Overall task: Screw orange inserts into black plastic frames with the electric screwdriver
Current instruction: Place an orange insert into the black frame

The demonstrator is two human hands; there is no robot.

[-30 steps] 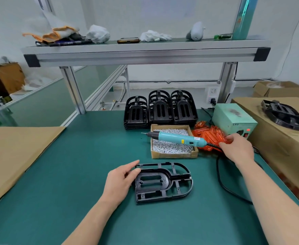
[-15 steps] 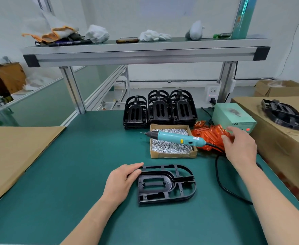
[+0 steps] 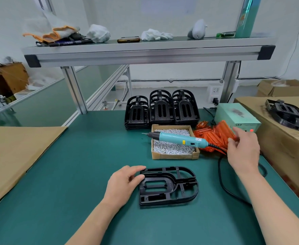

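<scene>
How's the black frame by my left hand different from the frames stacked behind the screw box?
The lone frame lies by itself on the near mat; the stacked frames sit in three piles at the back. The lone frame's rounded end points right; the stacked frames' point away. The left hand grips the lone frame's end; the stacked frames are untouched, the right hand pinching an orange insert. Both are black ribbed plastic.

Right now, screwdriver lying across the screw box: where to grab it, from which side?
Grip the teal barrel of the screwdriver from above, coming from the right. It bridges the box, tip left, cord right, so the barrel is exposed. The right hand is nearest but pinches an insert; the left hand holds the frame.
</scene>
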